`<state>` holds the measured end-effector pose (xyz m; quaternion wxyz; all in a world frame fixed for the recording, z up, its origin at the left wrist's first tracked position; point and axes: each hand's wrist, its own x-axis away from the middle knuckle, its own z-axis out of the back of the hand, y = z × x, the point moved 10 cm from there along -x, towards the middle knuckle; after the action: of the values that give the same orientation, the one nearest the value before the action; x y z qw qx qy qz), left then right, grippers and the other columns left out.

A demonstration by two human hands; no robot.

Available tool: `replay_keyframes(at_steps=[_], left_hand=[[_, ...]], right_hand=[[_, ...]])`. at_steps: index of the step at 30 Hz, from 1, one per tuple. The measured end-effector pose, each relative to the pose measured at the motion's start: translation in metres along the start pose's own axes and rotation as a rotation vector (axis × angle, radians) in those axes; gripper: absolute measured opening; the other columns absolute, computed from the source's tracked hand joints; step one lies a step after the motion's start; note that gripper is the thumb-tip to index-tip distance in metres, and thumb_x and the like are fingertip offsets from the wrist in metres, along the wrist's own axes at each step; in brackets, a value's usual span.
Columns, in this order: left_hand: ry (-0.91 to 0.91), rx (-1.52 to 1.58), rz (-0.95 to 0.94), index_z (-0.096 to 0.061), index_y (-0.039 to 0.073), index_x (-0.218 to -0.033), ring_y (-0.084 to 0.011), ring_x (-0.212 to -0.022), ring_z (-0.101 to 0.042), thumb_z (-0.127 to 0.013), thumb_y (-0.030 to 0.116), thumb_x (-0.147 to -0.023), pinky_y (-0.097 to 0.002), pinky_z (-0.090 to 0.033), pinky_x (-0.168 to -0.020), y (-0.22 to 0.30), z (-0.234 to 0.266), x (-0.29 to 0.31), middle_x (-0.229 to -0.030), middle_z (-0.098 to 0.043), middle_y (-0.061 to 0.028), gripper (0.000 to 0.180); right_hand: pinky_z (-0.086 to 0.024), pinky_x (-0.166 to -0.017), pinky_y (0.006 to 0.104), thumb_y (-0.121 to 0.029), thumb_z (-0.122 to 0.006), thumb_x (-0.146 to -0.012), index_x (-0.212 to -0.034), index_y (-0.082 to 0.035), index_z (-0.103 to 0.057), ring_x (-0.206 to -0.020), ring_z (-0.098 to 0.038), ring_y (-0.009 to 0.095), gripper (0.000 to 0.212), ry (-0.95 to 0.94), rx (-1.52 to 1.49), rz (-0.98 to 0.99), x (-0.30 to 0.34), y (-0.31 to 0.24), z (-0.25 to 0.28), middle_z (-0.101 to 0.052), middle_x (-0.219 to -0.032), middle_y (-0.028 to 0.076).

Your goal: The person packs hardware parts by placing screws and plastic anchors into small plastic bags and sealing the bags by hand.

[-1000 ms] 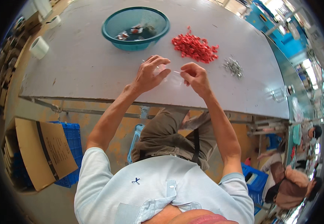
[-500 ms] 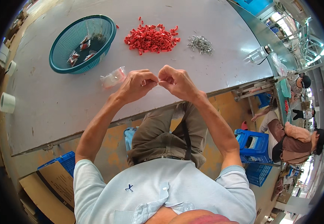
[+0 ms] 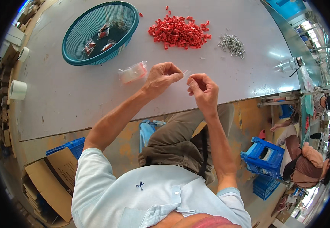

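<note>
In the head view, the left hand point(image 3: 161, 79) pinches a sliver point(image 3: 185, 72) of something clear between thumb and forefinger, its free end pointing to about one o'clock from the fingertips. The right hand point(image 3: 203, 89) sits just beside it at four o'clock, fingers curled and thumb near the forefinger; whether it grips anything I cannot tell. Both hands are raised near the close edge of the table point(image 3: 77, 98). From them, a clear pouch point(image 3: 132, 73) with a reddish end lies at nine o'clock, the basket point(image 3: 83, 28) with small packets point(image 3: 103, 30) at ten, the red caps point(image 3: 180, 33) at twelve and the metal pins point(image 3: 231, 45) at two. The sliver looks thin and limp, so it probably handles best in a light pinch with the soft pads, close to its edge. Keeping the two sets of fingertips near and level should stop it folding; a hard squeeze could crease it or stick its layers together. Small, slow finger movements seem safer than tugging.
</note>
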<state>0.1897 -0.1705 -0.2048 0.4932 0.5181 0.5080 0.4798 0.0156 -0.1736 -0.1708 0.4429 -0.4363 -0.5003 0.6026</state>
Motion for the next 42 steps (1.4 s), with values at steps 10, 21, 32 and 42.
replay_keyframes(at_steps=[10, 21, 32, 42], left_hand=[[-0.004, 0.136, -0.168, -0.071, 0.001, -0.096, -0.0091, -0.078, -0.065, -0.083, 0.008, -0.091, -0.0255, -0.055, -0.069, 0.02, 0.002, 0.006, -0.087, -0.071, -0.0046, 0.014], [-0.045, 0.12, -0.216, -0.074, 0.0, -0.099, -0.0111, -0.081, -0.067, -0.08, 0.005, -0.091, -0.0268, -0.058, -0.072, 0.034, -0.002, 0.015, -0.089, -0.073, -0.0068, 0.011], [0.19, -0.065, -0.378, -0.07, 0.001, -0.102, -0.0135, -0.077, -0.067, -0.075, 0.008, -0.093, -0.0323, -0.055, -0.067, 0.026, 0.004, 0.025, -0.087, -0.073, -0.0078, 0.013], [0.29, -0.116, -0.262, -0.071, -0.001, -0.101, -0.0097, -0.069, -0.068, -0.068, 0.008, -0.1, -0.0254, -0.057, -0.064, 0.026, 0.022, 0.021, -0.079, -0.073, -0.0053, 0.009]], right_hand=[[-0.064, -0.07, 0.0299, -0.014, -0.074, -0.099, -0.104, 0.004, -0.069, -0.077, -0.074, 0.016, 0.019, -0.068, -0.098, 0.003, -0.009, -0.018, -0.032, -0.075, -0.089, 0.011], [-0.067, -0.071, 0.0333, -0.008, -0.063, -0.1, -0.104, 0.008, -0.07, -0.077, -0.077, 0.021, 0.018, -0.045, -0.175, -0.037, -0.004, -0.025, -0.028, -0.076, -0.089, 0.016], [-0.055, -0.061, 0.037, -0.012, -0.071, -0.09, -0.088, -0.002, -0.068, -0.062, -0.068, 0.02, 0.011, 0.155, 0.489, 0.309, 0.017, -0.05, -0.031, -0.071, -0.075, 0.012], [-0.057, -0.066, 0.0394, -0.01, -0.071, -0.091, -0.1, -0.001, -0.074, -0.067, -0.071, 0.028, 0.013, -0.023, 0.27, 0.309, -0.007, -0.034, -0.038, -0.071, -0.077, 0.014]])
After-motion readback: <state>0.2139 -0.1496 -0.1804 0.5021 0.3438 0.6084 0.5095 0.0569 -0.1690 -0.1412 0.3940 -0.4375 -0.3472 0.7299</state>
